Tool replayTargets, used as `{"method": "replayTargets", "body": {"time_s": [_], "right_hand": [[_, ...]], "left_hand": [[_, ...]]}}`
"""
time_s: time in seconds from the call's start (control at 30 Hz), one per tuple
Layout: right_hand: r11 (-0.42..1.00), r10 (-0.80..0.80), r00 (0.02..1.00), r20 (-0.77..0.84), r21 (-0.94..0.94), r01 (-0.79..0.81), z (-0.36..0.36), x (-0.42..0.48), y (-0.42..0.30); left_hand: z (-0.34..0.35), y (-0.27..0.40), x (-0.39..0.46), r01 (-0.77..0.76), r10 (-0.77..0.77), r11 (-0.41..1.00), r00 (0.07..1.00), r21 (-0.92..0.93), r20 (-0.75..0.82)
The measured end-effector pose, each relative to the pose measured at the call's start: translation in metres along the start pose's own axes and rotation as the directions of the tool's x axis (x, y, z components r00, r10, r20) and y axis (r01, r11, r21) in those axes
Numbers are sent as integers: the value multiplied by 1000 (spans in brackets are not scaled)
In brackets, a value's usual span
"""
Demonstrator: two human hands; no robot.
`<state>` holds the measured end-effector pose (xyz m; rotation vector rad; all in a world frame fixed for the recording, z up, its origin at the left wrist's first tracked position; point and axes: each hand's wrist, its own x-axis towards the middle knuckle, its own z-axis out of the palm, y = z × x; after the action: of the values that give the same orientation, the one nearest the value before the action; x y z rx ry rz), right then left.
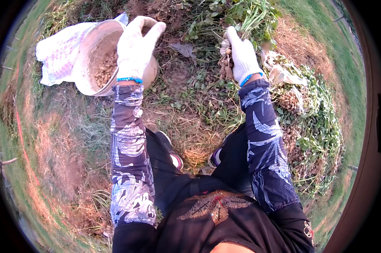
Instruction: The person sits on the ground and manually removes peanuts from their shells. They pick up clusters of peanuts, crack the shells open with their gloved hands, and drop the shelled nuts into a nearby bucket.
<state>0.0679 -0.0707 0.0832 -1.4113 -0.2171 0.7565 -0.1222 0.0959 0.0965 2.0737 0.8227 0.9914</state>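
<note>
My left hand [135,52], in a white knit glove with a blue cuff, is over the right rim of a pale plastic bucket [83,71]. Its fingers curl toward the thumb; whether anything lies between them is hidden. Loose peanuts in their shells [105,69] cover part of the bucket's bottom. My right hand [245,58], gloved the same way, grips a bunch of green peanut plants [250,22] near the root end. Pods [226,50] hang at the left of that hand, and more brown pods [227,69] show just below them.
A white plastic sack [59,52] lies against the bucket's left side. Harvested peanut plants with pods [291,136] are heaped along my right. Leaves and dry stalks litter the soil [178,79] between my hands. A red line [23,142] runs along the grass at far left.
</note>
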Motion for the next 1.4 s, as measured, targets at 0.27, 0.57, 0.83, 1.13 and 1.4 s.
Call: {"method": "replayTargets", "body": {"time_s": [0.27, 0.57, 0.83, 1.13, 1.4], "right_hand": [[981, -68, 995, -69, -184, 54, -13, 13, 17], [990, -122, 992, -41, -78, 119, -5, 8, 23], [940, -93, 933, 348, 339, -33, -16, 17, 18], [554, -177, 859, 480, 770, -316, -27, 17, 19], [811, -119, 976, 180, 585, -9, -36, 25, 12]], "left_hand": [[100, 50, -51, -64, 159, 961, 922, -267, 353], [119, 28, -52, 255, -33, 807, 920, -532, 391], [117, 32, -51, 492, -126, 47, 866, -869, 483], [-70, -90, 5, 215, 143, 778, 855, 590, -499], [70, 7, -31, 37, 43, 991, 829, -132, 558]]}}
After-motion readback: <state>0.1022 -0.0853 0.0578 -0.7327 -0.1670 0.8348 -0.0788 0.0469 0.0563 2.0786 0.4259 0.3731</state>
